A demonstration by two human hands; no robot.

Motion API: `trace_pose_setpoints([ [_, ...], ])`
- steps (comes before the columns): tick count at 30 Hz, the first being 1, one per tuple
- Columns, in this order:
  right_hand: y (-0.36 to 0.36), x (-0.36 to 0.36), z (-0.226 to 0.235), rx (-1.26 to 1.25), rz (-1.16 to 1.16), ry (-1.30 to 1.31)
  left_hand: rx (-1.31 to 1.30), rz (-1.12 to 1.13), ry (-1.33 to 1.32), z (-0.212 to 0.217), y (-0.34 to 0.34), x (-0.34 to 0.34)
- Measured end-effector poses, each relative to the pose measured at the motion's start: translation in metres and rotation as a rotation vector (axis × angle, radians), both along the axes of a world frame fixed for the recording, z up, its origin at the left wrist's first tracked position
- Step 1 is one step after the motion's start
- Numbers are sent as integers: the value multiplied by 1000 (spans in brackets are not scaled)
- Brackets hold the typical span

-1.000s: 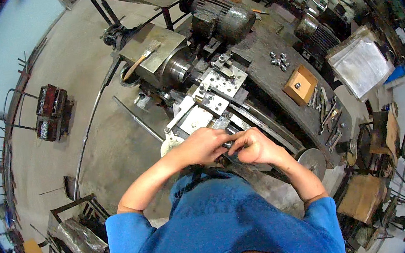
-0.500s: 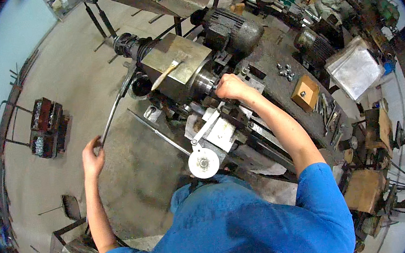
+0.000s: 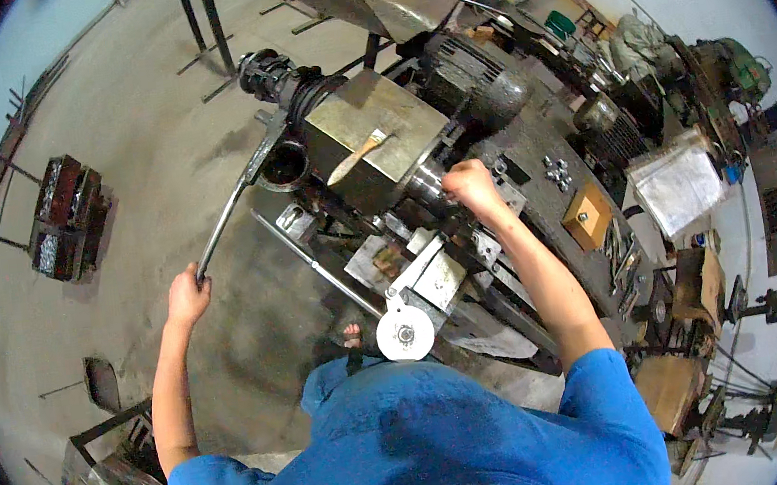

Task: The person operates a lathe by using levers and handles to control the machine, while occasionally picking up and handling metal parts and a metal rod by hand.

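My left hand (image 3: 188,296) is wrapped round the lower end of a long metal lever (image 3: 227,223), which slopes up to the left end of a lathe-like machine's headstock (image 3: 383,109). My right hand (image 3: 473,187) is closed right at the front of the round steel chuck (image 3: 426,181); whatever its fingers hold is hidden. A paintbrush (image 3: 355,158) with a wooden handle lies on top of the headstock. Nearer my body, a white round handwheel (image 3: 406,334) sits in front of the slide. A second metal rod (image 3: 314,263) slants down toward that wheel.
Right of the chuck, a dark bench carries small metal parts (image 3: 557,172), an open cardboard box (image 3: 587,217) and several hand tools (image 3: 619,259). An electric motor (image 3: 466,80) stands behind the headstock. Metal bins (image 3: 66,219) with small parts are on the floor at left.
The whole view has shifted, with the machine now lower and farther right. My left hand's fingers now close round the lever's end. My right hand stays at the chuck.
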State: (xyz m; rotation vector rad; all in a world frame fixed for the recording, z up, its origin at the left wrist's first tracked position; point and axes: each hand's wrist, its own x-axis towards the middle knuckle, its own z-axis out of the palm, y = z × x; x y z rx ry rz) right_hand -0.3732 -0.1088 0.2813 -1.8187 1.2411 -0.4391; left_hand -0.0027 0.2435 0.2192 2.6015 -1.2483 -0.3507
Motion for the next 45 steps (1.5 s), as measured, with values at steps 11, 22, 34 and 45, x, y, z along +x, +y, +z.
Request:
trace_pose_setpoints([
  [11, 11, 2, -1, -273, 129, -35, 26, -292, -579, -8, -21, 172],
  [22, 7, 0, 3, -289, 113, 79, 59, -305, -640, -18, -49, 230],
  [34, 59, -35, 56, -492, 13, 2, -814, -384, 4, 3, -126, 10],
  [45, 85, -172, 39, -416, -137, -23, -180, -546, -245, -44, -124, -81],
])
